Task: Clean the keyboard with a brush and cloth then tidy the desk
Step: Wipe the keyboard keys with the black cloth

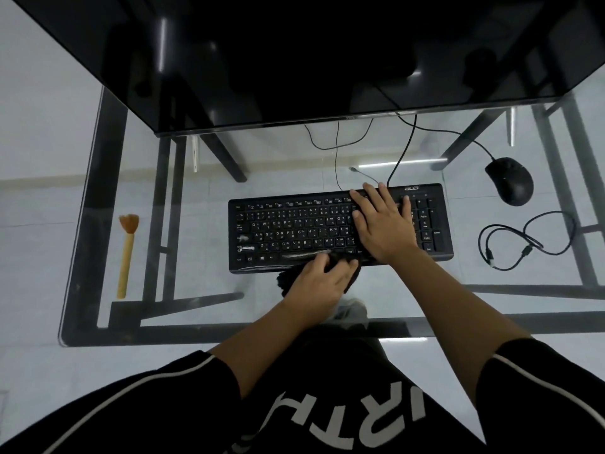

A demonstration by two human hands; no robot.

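A black keyboard (294,231) lies in the middle of the glass desk (203,309). My left hand (322,278) presses a dark cloth (284,283) against the keyboard's front edge near the space bar, fingers curled over it. My right hand (381,221) lies flat with fingers spread on the keyboard's right half, covering keys. A brush (126,253) with a tan handle and brown bristles lies alone at the desk's left side, bristles pointing away from me.
A large dark monitor (294,60) stands behind the keyboard. A black wired mouse (509,181) sits at the far right, and a coiled black cable (527,240) lies to the right of the keyboard. Thin cables run from the monitor toward the keyboard.
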